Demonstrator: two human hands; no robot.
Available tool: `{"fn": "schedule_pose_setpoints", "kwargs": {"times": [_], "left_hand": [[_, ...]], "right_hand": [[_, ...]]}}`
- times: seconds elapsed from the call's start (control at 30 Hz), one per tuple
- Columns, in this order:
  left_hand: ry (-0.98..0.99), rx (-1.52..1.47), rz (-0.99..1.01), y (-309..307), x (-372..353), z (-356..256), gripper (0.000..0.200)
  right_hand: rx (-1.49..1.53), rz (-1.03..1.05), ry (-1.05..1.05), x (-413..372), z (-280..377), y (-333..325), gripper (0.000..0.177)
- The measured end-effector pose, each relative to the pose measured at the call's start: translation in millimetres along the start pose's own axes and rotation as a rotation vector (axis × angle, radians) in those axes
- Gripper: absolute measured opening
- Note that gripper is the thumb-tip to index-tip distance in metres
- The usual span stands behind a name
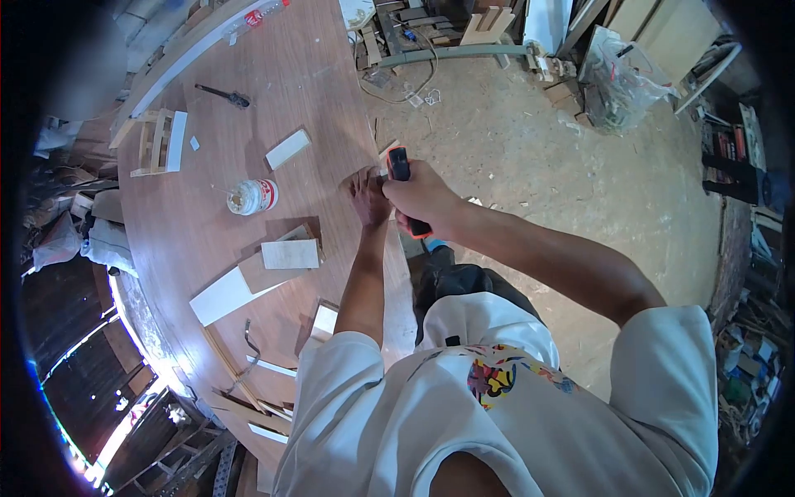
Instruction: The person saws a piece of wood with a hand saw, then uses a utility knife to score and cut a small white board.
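Note:
My right hand [421, 199] is closed around a black-and-red hand tool [399, 164] at the table's edge; its exact kind is not clear from above. Close beside it, my left hand [368, 197] is low at the edge of the wooden table [323, 108], fingers bent and pressed together. What lies under those fingers is hidden. A small pale strip of wood [387, 149] shows just beyond the tool. Left of my hands stand an open jar [263, 196] with a red-and-white label and a white-faced block [288, 149].
Nearer me lie a white block [290, 254], a white board [222, 300] and a curved metal tool [248, 340]. Farther off are a small wooden frame [157, 142], a dark tool [224, 95] and a plastic bottle [263, 13]. A plastic bag [621, 83] stands on the floor.

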State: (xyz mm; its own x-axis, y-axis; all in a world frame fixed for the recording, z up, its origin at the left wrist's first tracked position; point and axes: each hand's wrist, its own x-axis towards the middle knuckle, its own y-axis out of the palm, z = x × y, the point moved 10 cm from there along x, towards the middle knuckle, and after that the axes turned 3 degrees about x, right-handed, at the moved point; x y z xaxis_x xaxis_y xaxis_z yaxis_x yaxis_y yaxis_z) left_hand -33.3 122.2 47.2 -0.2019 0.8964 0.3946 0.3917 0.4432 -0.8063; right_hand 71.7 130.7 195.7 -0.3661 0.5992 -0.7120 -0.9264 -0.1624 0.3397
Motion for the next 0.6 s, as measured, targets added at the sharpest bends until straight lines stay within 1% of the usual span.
{"fn": "schedule_pose_setpoints", "kwargs": {"times": [0.03, 0.1, 0.13, 0.17, 0.2, 0.23, 0.33, 0.37, 0.4, 0.47, 0.53, 0.6], "left_hand": [[-0.001, -0.004, -0.002, 0, 1, 0, 0.027], [-0.053, 0.024, 0.172, 17, 2, 5, 0.028], [-0.056, 0.024, 0.170, 18, 2, 5, 0.028], [-0.020, 0.048, 0.098, 11, 3, 2, 0.028], [0.018, 0.072, 0.030, 3, 1, -1, 0.027], [0.024, 0.074, 0.030, 2, -1, 0, 0.027], [0.041, 0.057, -0.022, -2, 7, -4, 0.026], [0.023, 0.058, 0.052, 0, 9, -4, 0.024], [0.011, 0.053, 0.132, 4, 5, -4, 0.023], [0.032, 0.089, 0.128, 1, 11, -9, 0.023], [0.029, 0.073, 0.118, 2, 6, -6, 0.022], [0.015, 0.087, 0.124, 10, 0, 0, 0.023]], "right_hand": [[0.017, 0.020, 0.010, -9, 7, 1, 0.010], [0.004, 0.029, 0.025, -12, 6, -3, 0.009], [-0.008, 0.044, 0.041, -12, 5, -3, 0.009], [-0.010, 0.047, 0.043, -4, -5, -5, 0.009], [-0.084, 0.008, 0.001, 13, -22, -14, 0.009], [-0.154, -0.033, -0.048, 30, -35, -22, 0.009], [-0.139, -0.062, -0.118, 71, -53, -20, 0.009], [-0.220, -0.079, -0.079, 86, -62, -22, 0.008], [-0.210, -0.079, -0.069, 85, -64, -20, 0.008], [-0.139, -0.112, -0.003, 87, -60, -24, 0.008], [-0.096, -0.110, 0.022, 70, -47, -20, 0.009], [-0.056, -0.013, 0.058, 53, -36, -7, 0.009]]}}
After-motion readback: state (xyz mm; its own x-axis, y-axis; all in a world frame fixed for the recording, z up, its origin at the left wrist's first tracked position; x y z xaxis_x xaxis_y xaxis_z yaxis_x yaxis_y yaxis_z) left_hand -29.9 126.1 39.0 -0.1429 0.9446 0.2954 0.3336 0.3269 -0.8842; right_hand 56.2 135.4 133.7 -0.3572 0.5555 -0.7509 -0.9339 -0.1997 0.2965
